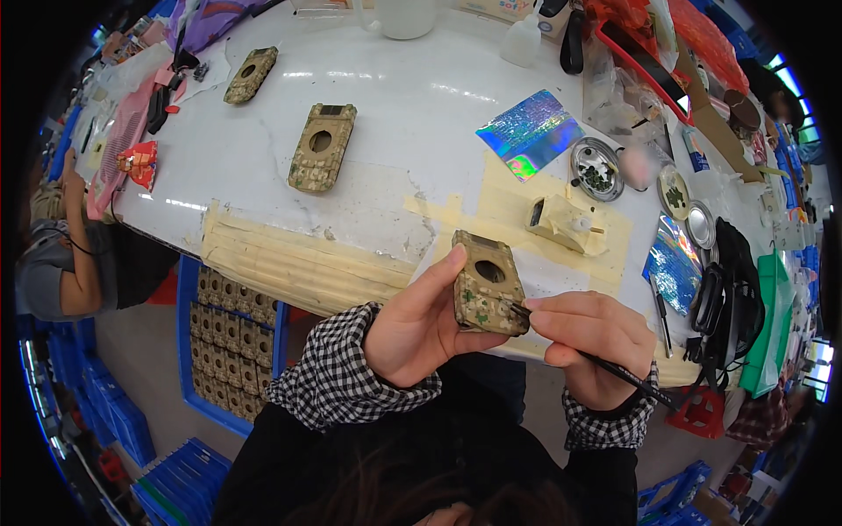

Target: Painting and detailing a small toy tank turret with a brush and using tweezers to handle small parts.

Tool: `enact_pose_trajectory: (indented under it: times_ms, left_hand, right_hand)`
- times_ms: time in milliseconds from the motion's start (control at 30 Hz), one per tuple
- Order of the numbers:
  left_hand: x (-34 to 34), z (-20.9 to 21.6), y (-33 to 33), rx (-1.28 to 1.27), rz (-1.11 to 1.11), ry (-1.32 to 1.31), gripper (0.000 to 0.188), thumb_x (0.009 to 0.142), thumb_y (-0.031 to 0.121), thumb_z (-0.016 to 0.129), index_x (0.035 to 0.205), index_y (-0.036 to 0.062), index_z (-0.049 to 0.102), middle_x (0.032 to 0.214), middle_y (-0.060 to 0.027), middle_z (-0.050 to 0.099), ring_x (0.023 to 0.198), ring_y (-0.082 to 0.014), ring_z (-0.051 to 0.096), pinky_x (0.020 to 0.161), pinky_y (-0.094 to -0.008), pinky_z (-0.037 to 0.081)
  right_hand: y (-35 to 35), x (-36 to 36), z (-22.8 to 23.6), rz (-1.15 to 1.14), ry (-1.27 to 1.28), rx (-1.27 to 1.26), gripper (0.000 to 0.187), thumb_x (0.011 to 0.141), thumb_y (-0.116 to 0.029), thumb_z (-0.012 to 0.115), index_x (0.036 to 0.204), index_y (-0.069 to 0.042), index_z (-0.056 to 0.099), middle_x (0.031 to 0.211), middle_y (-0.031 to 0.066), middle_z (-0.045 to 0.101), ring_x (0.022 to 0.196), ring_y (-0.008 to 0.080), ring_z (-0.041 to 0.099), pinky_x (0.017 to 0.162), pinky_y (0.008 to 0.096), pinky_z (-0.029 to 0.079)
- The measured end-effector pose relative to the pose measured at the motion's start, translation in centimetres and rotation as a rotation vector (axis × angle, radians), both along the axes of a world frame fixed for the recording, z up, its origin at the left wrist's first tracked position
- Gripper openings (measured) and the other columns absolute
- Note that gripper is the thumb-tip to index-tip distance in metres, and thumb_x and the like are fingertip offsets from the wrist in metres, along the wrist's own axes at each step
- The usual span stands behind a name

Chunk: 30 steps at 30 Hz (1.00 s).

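Note:
My left hand [412,329] grips a camouflage toy tank hull [474,296] by its sides, its round opening facing up. In my right hand [601,346] are slim black tweezers [624,375], pinched between thumb and fingers. Their tip meets the lower right part of the hull; whether they hold a small part there is too small to tell. Beyond the hands stands a tan block fixture [561,224] wrapped in tape. A round metal tin [596,168] with tiny dark green parts is behind it. A second dish [674,192] also holds small green pieces.
Two more camouflage hulls [322,147] [251,75] lie on the white table [395,114]. Shiny holographic sheets [531,134] and a black pen [660,316] lie to the right. Below left, a blue crate [187,337] holds rows of hulls. Another person [74,254] sits at far left.

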State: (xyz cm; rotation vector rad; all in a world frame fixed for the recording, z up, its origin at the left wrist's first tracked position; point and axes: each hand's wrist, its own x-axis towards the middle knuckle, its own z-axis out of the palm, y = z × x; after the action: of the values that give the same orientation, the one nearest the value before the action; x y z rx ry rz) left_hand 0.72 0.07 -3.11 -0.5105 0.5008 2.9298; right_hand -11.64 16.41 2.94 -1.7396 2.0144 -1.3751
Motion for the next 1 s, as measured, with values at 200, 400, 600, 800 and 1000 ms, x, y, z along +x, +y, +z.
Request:
enact_pose_trajectory:
  times_ms: [200, 400, 600, 800, 1000]
  left_hand:
    - [0.04, -0.27, 0.00, 0.011, -0.002, 0.023, 0.052, 0.103, 0.043, 0.026, 0.135, 0.0042, 0.040, 0.122, -0.0165, 0.058, 0.106, -0.0241, 0.064, 0.085, -0.0362, 0.059]
    - [0.00, -0.33, 0.01, 0.024, 0.002, 0.036, 0.052, 0.103, 0.043, 0.026, 0.135, 0.0042, 0.040, 0.122, -0.0163, 0.058, 0.106, -0.0239, 0.064, 0.085, -0.0357, 0.059]
    - [0.09, -0.27, -0.25, -0.012, -0.036, 0.093, 0.050, 0.102, 0.044, 0.033, 0.134, 0.0054, 0.040, 0.121, -0.0098, 0.058, 0.107, -0.0178, 0.062, 0.090, -0.0320, 0.055]
    - [0.07, -0.24, -0.23, -0.016, -0.039, 0.079, 0.051, 0.102, 0.045, 0.033, 0.134, 0.0056, 0.040, 0.121, -0.0099, 0.059, 0.107, -0.0179, 0.062, 0.090, -0.0324, 0.055]
    - [0.03, -0.23, -0.06, 0.003, -0.003, 0.022, 0.053, 0.103, 0.043, 0.026, 0.135, 0.0040, 0.040, 0.122, -0.0162, 0.059, 0.105, -0.0237, 0.064, 0.084, -0.0357, 0.059]
  right_hand:
    - [0.08, -0.02, -0.19, -0.004, -0.011, -0.022, 0.028, 0.075, -0.015, 0.076, 0.101, -0.005, 0.069, 0.098, 0.0114, 0.069, 0.084, 0.0250, 0.069, 0.068, 0.0315, 0.055]
    - [-0.13, 0.01, -0.07, -0.009, -0.007, -0.024, 0.028, 0.075, -0.016, 0.076, 0.100, -0.005, 0.069, 0.097, 0.0115, 0.069, 0.083, 0.0252, 0.069, 0.067, 0.0316, 0.055]
    - [-0.14, 0.03, 0.01, -0.010, -0.002, -0.007, 0.029, 0.075, -0.016, 0.076, 0.100, -0.005, 0.069, 0.097, 0.0111, 0.069, 0.084, 0.0251, 0.069, 0.068, 0.0316, 0.055]
    - [-0.13, 0.06, 0.01, -0.009, -0.012, -0.008, 0.028, 0.075, -0.016, 0.076, 0.100, -0.005, 0.069, 0.097, 0.0112, 0.070, 0.084, 0.0252, 0.069, 0.068, 0.0314, 0.055]
    - [-0.14, 0.05, -0.13, -0.006, -0.028, -0.019, 0.028, 0.075, -0.015, 0.076, 0.100, -0.005, 0.069, 0.098, 0.0116, 0.070, 0.084, 0.0253, 0.069, 0.068, 0.0313, 0.055]
